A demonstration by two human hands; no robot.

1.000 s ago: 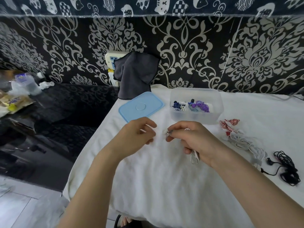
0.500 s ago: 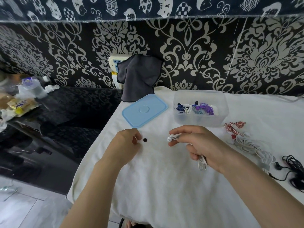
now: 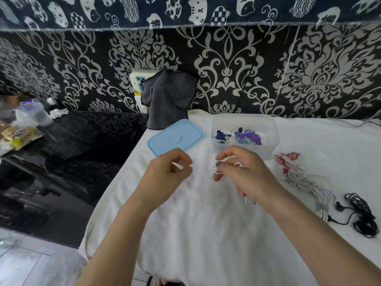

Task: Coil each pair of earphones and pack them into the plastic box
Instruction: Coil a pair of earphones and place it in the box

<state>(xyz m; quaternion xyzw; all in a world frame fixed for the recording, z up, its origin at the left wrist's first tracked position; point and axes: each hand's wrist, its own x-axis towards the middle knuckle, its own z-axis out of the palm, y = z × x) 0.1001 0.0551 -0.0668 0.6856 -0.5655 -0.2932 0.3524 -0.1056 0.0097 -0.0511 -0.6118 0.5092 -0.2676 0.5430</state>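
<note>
Two hands work over the white-covered surface (image 3: 206,223): the left hand (image 3: 169,172) pinches one end of the white earphones (image 3: 228,165), and the right hand (image 3: 243,174) is curled around their coils. The plastic box (image 3: 245,135), with coiled pairs inside, stands at 12 o'clock from the right hand.

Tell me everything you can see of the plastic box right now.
The plastic box is a clear, rounded-corner rectangular tub, seemingly thin translucent plastic. It stands upright and open on the white cloth near the wall. Inside lie coiled earphones in dark blue, white, light blue and purple. Its blue lid lies flat to its left, apart from it. The right hand works in front of it; contact cannot be told.
</note>
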